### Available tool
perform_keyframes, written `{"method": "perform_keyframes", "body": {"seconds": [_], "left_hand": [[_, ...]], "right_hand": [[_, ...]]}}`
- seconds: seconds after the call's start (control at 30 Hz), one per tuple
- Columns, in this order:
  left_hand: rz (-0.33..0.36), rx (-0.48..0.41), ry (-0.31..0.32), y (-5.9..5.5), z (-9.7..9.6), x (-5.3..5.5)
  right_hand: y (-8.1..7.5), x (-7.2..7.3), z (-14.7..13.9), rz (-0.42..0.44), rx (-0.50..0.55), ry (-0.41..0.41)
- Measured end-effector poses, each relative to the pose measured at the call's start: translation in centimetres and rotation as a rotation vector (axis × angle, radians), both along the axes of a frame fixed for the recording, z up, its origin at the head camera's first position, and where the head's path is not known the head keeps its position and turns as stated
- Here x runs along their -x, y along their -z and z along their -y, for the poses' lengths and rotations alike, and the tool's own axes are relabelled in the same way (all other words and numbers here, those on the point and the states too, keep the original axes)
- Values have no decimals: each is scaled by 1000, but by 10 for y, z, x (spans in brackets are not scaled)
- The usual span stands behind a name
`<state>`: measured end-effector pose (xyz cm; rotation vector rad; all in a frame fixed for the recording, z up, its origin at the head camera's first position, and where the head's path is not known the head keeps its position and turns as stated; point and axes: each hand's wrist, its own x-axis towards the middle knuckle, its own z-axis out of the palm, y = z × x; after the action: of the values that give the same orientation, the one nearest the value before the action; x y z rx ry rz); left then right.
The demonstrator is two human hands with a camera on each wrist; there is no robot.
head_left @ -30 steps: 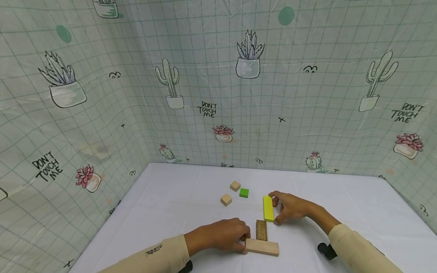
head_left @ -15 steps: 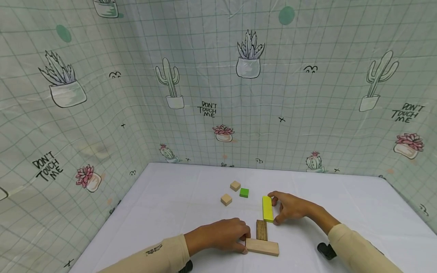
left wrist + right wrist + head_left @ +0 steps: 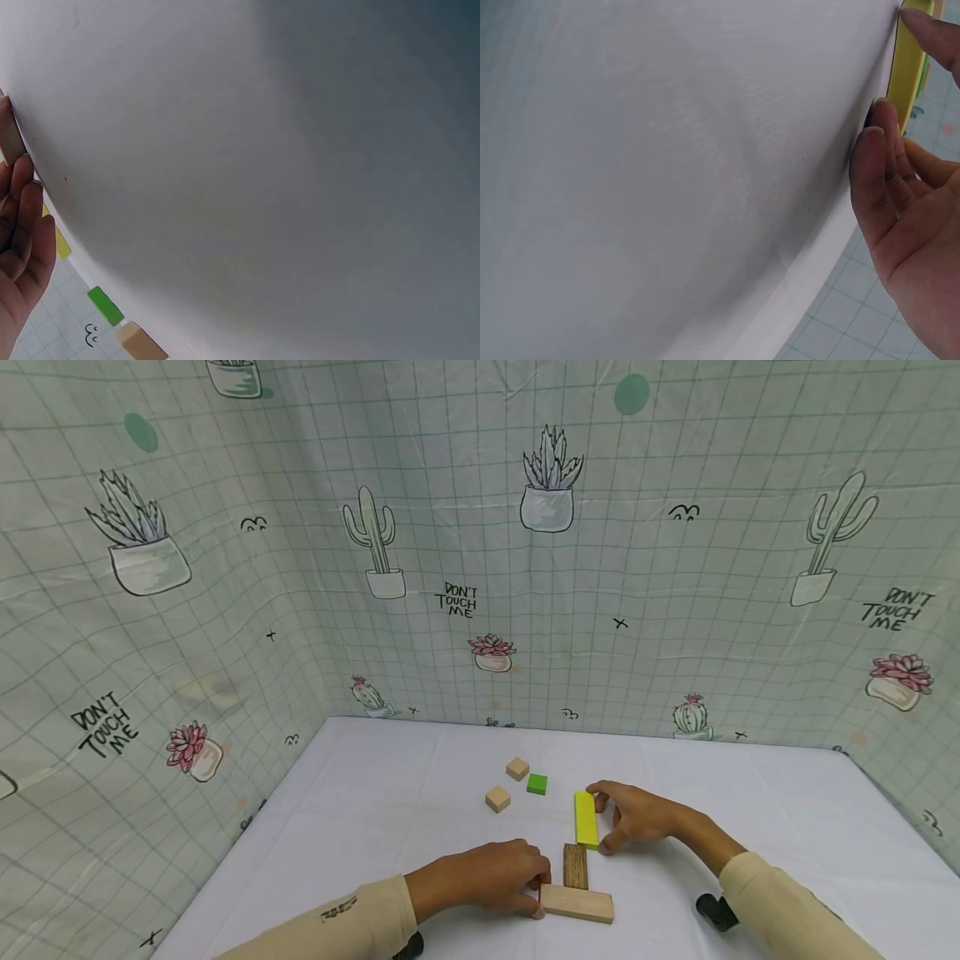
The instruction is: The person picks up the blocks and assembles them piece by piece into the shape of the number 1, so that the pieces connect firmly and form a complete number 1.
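Observation:
In the head view my left hand (image 3: 498,875) holds the left end of a pale wooden block (image 3: 576,903), thumb on the near side and fingers on the far side. A dark brown wooden block (image 3: 575,866) stands behind it at a right angle, forming a T. Beyond the brown block lies a yellow block (image 3: 586,820), its near end right at the brown block's far end. My right hand (image 3: 639,815) grips the yellow block from the right, thumb at the near end and fingers at the far end. The right wrist view shows the yellow block (image 3: 906,71) between thumb and fingers.
Farther back and to the left sit a small green block (image 3: 536,784) and two small pale wooden blocks, one nearer (image 3: 497,799) and one farther (image 3: 517,768). A white cloth covers the table (image 3: 375,793). A cactus-print curtain (image 3: 480,543) hangs behind.
The yellow block has slid slightly left, its near end now overlapping the line of the brown block more; my right hand moved with it. My left hand and the pale block stayed put.

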<state>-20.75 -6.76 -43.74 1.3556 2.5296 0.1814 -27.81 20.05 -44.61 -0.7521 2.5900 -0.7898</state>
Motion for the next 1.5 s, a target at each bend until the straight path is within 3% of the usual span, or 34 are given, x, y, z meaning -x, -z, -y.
{"method": "perform_keyframes", "body": {"seconds": [1.5], "left_hand": [[-10, 14, -9, -1, 0, -1]], "right_hand": [[4, 5, 5, -22, 29, -6]]}}
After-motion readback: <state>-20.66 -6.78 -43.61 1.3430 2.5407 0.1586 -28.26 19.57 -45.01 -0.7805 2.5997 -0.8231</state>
